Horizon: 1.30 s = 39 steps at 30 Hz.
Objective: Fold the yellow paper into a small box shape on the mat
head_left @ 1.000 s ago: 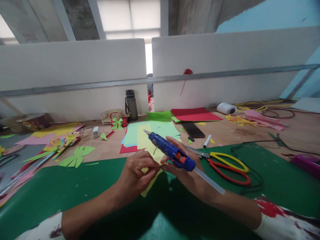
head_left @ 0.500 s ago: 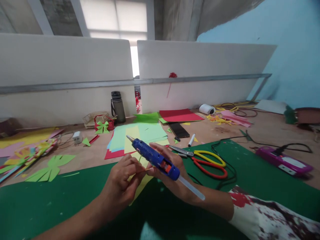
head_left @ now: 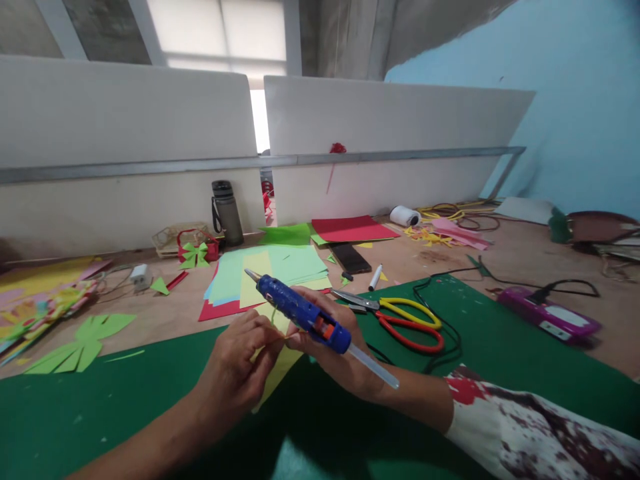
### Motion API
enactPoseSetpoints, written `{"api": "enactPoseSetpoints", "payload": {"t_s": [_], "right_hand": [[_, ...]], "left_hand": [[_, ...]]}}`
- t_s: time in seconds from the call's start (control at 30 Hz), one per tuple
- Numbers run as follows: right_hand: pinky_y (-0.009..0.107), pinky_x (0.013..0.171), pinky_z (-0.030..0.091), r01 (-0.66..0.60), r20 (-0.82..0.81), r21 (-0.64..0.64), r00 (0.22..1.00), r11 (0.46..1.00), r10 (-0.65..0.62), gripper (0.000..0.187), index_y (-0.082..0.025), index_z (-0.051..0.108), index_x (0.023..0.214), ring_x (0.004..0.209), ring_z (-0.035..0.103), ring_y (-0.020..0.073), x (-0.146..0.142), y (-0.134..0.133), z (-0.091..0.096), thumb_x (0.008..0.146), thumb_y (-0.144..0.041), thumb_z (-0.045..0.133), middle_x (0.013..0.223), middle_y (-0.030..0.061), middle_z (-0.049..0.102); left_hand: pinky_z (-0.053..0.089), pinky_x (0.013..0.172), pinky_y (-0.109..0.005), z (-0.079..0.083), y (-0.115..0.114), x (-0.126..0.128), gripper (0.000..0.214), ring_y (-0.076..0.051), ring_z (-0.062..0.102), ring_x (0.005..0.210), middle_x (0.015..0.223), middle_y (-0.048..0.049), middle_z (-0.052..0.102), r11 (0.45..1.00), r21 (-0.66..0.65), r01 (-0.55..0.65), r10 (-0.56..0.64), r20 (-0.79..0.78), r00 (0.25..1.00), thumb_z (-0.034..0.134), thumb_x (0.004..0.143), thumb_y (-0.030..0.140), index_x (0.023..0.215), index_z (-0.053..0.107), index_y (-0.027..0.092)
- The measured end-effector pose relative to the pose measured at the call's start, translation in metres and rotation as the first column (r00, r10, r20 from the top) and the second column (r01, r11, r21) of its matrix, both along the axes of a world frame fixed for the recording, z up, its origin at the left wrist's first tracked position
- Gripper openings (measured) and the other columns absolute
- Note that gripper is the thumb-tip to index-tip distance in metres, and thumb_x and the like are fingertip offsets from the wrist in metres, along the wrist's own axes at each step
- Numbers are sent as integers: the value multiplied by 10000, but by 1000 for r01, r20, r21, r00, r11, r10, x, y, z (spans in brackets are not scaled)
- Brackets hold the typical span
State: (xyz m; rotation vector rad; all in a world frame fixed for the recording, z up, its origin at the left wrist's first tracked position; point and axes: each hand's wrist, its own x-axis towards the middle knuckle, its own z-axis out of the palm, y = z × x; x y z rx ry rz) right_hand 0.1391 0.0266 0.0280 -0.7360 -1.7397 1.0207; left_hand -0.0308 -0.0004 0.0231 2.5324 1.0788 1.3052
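A blue glue gun point(head_left: 300, 310) rests in my right hand point(head_left: 347, 357), its nozzle pointing up and left and a clear glue stick point(head_left: 375, 367) jutting from its back. The thumb and fingertips of that hand also meet my left hand point(head_left: 245, 360) at a thin orange-yellow strip point(head_left: 289, 336), probably paper. My left fingers pinch this strip; most of it is hidden. Below the hands lies a yellow paper sheet point(head_left: 277, 383) on the green mat point(head_left: 165, 400). Scissors point(head_left: 410, 327) with yellow and red handles lie right of my right hand.
Stacked coloured paper point(head_left: 295, 263), a phone point(head_left: 351, 258) and a white marker point(head_left: 375, 277) are beyond the hands. A dark bottle point(head_left: 227, 213) stands near the back board. At left lies a green paper bow point(head_left: 87, 343); at right, a purple power strip point(head_left: 547, 313) with a black cord.
The whole scene has shifted slightly left in view as the head turned a little right. Both hands keep the same hold, with the glue gun still in my right hand.
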Motion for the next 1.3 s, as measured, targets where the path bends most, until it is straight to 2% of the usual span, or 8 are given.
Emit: {"api": "enactPoseSetpoints", "payload": {"t_s": [0.2,0.37,0.6,0.83,0.97,1.07,1.17,1.3], "right_hand": [[300,728,443,29,87,111,995,993,-38,419,-183,539,1116,761,549,156,3,0,4,733,-335,614,888,30,594],[279,649,434,22,61,84,998,996,-27,439,-169,527,1125,653,507,136,4,1,2,730,-343,605,731,-5,558],[295,711,433,15,52,66,998,998,-19,502,-180,471,1196,715,522,144,6,-1,5,710,-218,591,799,5,580],[272,627,429,-27,-39,-18,999,999,26,454,-179,487,1150,638,494,126,3,-3,7,725,-296,593,725,-17,552],[254,612,426,-19,-36,4,999,1000,19,477,-184,477,1157,630,491,113,5,-3,6,701,-217,613,751,-21,551],[254,622,437,-21,-16,34,1000,999,22,490,-186,455,1189,648,510,116,7,-1,1,724,-232,604,780,-12,557],[262,646,449,94,23,87,995,992,-96,460,-189,479,1173,674,530,126,11,5,-1,735,-258,601,811,2,577],[275,672,454,235,181,267,940,935,-288,538,-174,456,1235,675,571,153,30,17,-2,733,-281,618,805,20,627]], "left_hand": [[409,631,-280,-1,1,0,110,-157,525,698,675,-35,553,997,83,-5,8,-40,999,489,824,61,785,556,138],[399,614,-253,6,-2,0,118,-132,516,668,694,-20,571,1000,3,-11,11,-23,1000,514,818,71,752,561,156],[378,604,-255,9,-5,0,132,-129,503,658,706,-19,564,999,-32,-14,13,-12,1000,482,812,53,737,520,155],[369,609,-254,11,-4,3,119,-126,506,641,682,-12,564,999,-30,-40,38,-58,998,512,824,97,732,554,160],[364,605,-250,13,-6,3,136,-123,501,633,668,-11,556,998,-47,-34,32,-55,998,496,831,102,721,556,156],[363,603,-249,13,-8,3,145,-122,496,626,659,-11,551,997,-67,-48,44,-65,997,490,835,115,709,553,152],[367,596,-244,17,-9,2,168,-123,490,622,651,-12,542,992,-88,-91,88,-45,995,470,850,145,701,548,151],[379,566,-209,29,-6,-1,161,-109,507,612,667,4,562,972,-168,-167,179,60,982,479,852,203,724,567,159]]}}
